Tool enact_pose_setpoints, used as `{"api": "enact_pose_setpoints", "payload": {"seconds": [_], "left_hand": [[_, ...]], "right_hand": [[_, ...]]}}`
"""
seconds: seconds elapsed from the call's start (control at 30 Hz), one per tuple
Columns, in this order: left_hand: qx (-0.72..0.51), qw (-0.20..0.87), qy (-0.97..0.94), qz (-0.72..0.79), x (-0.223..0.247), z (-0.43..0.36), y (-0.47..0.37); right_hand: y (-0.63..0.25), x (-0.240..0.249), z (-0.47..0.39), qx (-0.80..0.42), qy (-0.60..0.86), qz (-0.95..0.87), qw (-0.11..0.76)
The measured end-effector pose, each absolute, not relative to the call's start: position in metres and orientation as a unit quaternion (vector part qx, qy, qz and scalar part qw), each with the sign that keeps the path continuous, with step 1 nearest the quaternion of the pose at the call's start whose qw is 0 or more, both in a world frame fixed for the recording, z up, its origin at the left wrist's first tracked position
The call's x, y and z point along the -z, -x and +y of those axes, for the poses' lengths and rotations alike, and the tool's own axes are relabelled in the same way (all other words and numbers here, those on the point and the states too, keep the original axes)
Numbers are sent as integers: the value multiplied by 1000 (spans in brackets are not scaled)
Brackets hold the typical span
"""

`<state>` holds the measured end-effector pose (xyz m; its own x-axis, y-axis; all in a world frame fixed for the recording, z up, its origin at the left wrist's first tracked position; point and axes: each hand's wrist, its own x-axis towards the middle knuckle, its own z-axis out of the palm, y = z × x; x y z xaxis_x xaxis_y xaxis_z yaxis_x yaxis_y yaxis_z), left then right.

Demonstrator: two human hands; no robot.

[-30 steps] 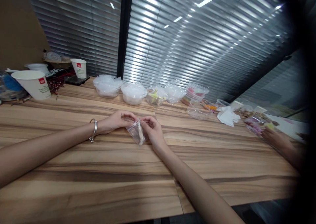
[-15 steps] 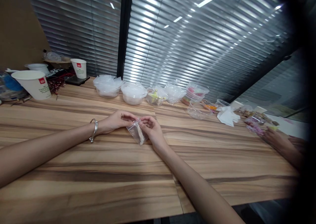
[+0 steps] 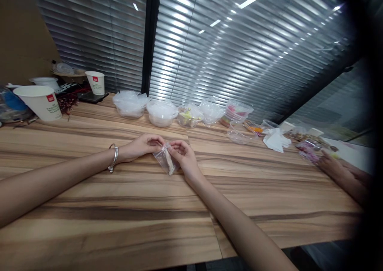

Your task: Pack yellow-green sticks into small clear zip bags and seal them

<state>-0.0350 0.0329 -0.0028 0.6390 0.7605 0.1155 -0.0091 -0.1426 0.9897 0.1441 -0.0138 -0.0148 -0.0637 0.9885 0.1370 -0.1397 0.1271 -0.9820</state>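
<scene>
Centrally, a small clear bag (image 3: 163, 163) slants between our two bare hands, low over the near side of the wood-grain tabletop (image 3: 119, 231); whether its lower end touches the wood, we cannot tell. A slim, pale piece (image 3: 169, 162) lies lengthwise inside. Our left hand (image 3: 139, 148), a bangle (image 3: 113, 158) at its wrist, closes thumb and fingertips on the bag's upper edge. Our right hand (image 3: 188, 159) pinches the same edge just beside it, fingers curled and nearly closed.

As we judge it, this fingertip work at the edge goes best with a light, even pinch from both sides, the film flat and taut between our thumbs and the pale piece low, away from the edge. Pulling hard could crease or stretch the thin plastic; pressing on the body of the bag could bend what is inside.

Beyond the hands, a frosted stack of tubs (image 3: 131, 106), a second stack (image 3: 162, 114) and a clear bowl with yellow pieces (image 3: 189, 117) line the far side beneath slatted blinds (image 3: 239, 44). Two paper cups (image 3: 43, 104) stand to our left; to our right, past crumpled white tissue (image 3: 277, 140), a co-worker's hand (image 3: 333, 168) reaches beside purple pieces (image 3: 309, 150).
</scene>
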Motion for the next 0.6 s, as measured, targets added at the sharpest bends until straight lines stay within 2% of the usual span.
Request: {"api": "enact_pose_setpoints", "payload": {"seconds": [0.3,0.47,0.6], "left_hand": [[-417,661,-563,269,-1,34,36],[-501,643,-507,279,1,41,38],[-512,620,-519,290,3,42,36]], "right_hand": [[-146,20,-10,-504,425,-515,548],[-147,21,-9,-500,429,-520,544],[-146,21,-10,-496,438,-510,550]]}}
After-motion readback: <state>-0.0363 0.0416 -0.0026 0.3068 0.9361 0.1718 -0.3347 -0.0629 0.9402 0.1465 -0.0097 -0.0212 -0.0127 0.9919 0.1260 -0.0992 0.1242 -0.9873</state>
